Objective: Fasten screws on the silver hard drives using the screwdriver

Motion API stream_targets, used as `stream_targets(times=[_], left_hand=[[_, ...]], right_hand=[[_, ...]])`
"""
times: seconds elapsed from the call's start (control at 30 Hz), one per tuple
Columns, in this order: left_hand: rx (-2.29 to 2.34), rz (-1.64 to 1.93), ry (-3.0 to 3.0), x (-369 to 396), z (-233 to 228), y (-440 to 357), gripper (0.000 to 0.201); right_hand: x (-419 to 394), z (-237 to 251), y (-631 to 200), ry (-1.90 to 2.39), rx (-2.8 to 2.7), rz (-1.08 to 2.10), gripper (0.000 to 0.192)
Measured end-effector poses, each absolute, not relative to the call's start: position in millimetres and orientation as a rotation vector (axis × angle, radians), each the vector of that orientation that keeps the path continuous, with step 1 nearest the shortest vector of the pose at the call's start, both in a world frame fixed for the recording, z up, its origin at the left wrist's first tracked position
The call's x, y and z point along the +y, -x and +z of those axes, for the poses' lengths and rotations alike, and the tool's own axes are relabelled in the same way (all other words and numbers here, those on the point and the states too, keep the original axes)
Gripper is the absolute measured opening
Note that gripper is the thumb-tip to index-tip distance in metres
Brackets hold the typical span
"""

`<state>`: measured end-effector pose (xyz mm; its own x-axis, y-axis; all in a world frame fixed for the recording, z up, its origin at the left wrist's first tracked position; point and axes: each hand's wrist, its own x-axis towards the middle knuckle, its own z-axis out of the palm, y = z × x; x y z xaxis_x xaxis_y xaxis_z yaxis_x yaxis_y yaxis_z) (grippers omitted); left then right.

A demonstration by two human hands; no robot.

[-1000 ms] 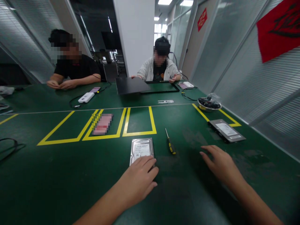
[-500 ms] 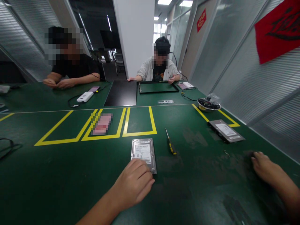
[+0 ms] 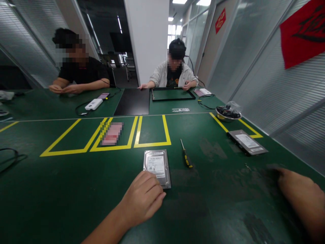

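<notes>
- Over the desk (image 3: 76, 189), the right grip (image 3: 298, 189) is being blurred; its state cannot be told.
- The left grip (image 3: 144, 196) is being held curled; whether it is pinching is unclear.
- The flat hard drive (image 3: 157, 164) is being covered at its near-left corner by that grip.

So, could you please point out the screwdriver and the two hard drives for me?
Screwdriver (image 3: 187, 158): head view, on its black and yellow handle.
Left hard drive (image 3: 156, 164): head view, on its white label.
Right hard drive (image 3: 247, 140): head view, on its white label.
</notes>
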<state>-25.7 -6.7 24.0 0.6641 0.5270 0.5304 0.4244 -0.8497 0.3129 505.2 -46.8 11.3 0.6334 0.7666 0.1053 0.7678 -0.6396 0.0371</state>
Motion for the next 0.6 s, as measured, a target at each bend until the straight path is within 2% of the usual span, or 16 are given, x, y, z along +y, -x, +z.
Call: stream_targets(times=[0.17,0.43,0.53,0.6], left_hand=[[0.773,1.001,-2.699,-8.3,22.6,26.4,0.007],[0.809,0.936,-2.721,-6.8,21.9,24.4,0.007],[0.810,0.935,-2.724,-7.2,19.9,24.0,0.008],[0.815,0.948,-2.719,-7.2,18.5,23.6,0.008]], right_hand=[[-41.8,24.9,-491.7,2.956,-1.217,0.024,0.038],[-36.8,44.9,-458.9,2.957,-1.200,0.012,0.038],[-32.5,54.8,-426.3,2.832,-1.285,-0.111,0.039],[-26.8,61.4,-396.8,2.568,-1.366,-0.144,0.029]])
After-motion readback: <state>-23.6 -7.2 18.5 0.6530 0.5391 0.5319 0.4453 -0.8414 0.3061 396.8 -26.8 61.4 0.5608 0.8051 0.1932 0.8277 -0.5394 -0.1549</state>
